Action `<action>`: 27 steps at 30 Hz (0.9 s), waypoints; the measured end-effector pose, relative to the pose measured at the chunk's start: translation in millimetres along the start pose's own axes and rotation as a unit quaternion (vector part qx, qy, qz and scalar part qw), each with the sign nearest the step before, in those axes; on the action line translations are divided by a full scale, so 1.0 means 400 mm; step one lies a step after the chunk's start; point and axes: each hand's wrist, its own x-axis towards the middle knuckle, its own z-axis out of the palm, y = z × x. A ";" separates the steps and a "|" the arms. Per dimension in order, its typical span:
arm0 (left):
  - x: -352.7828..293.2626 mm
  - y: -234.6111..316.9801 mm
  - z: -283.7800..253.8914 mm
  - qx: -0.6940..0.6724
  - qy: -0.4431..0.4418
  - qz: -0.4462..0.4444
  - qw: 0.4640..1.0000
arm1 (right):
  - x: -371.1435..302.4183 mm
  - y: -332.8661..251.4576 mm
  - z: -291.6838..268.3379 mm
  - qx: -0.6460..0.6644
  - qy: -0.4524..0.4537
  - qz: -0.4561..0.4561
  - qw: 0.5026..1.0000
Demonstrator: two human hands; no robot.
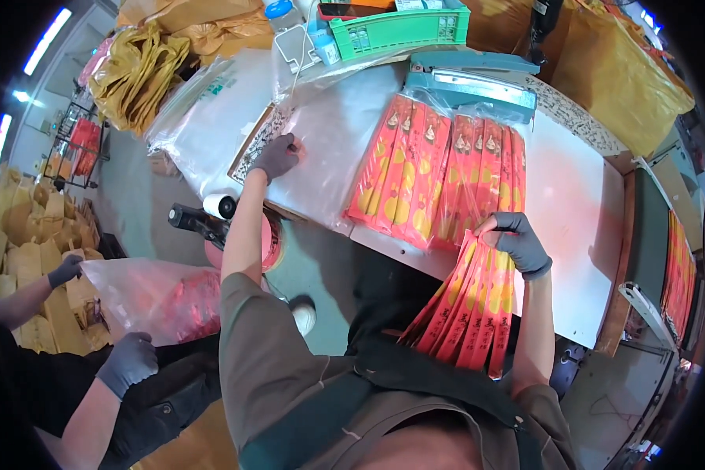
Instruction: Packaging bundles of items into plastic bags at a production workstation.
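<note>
In a grey glove with bare fingertips, my right hand (518, 244) grips the top end of a fanned bundle of long red and yellow packets (471, 309), which hangs over the table's front edge toward my chest. Two clear-bagged stacks of similar red packets (435, 176) lie side by side on the table just beyond it. My left hand (276, 157), gloved the same way, reaches out to the left with its fingers closed at a pile of clear plastic bags (325, 157). The bag edge between those fingers is hard to see.
A teal bag sealer (474, 86) stands behind the stacks. Farther back is a green basket (399, 31). A conveyor (648, 235) with red packets runs at the right. On the left, a co-worker's gloved hands (129, 362) handle a plastic bag with red contents (160, 301). A tape dispenser (200, 223) is near my left arm.
</note>
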 end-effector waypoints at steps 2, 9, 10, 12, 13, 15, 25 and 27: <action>-0.003 0.016 -0.004 0.007 -0.015 0.001 1.000 | -0.011 -0.005 0.000 -0.001 0.008 0.000 1.000; -0.038 0.015 0.017 0.213 0.107 0.122 0.963 | -0.042 -0.005 -0.011 -0.004 0.022 -0.013 1.000; -0.045 0.002 0.025 0.216 0.106 0.122 0.963 | -0.045 -0.007 -0.009 -0.002 0.022 -0.014 1.000; -0.056 -0.024 0.034 0.184 0.177 0.177 0.951 | -0.048 -0.011 -0.004 0.011 0.023 -0.023 0.999; -0.058 -0.028 0.035 0.185 0.176 0.178 0.950 | -0.050 -0.009 -0.004 0.012 0.023 -0.024 0.999; -0.066 -0.035 0.032 0.188 0.214 0.156 0.946 | -0.052 -0.006 -0.004 0.004 0.027 -0.023 0.999; -0.077 -0.024 -0.013 0.106 0.153 0.029 0.982 | -0.066 0.005 -0.004 0.012 0.052 -0.022 0.998; -0.059 0.031 -0.005 0.074 0.095 -0.077 0.990 | -0.076 0.013 -0.015 0.011 0.071 -0.012 0.997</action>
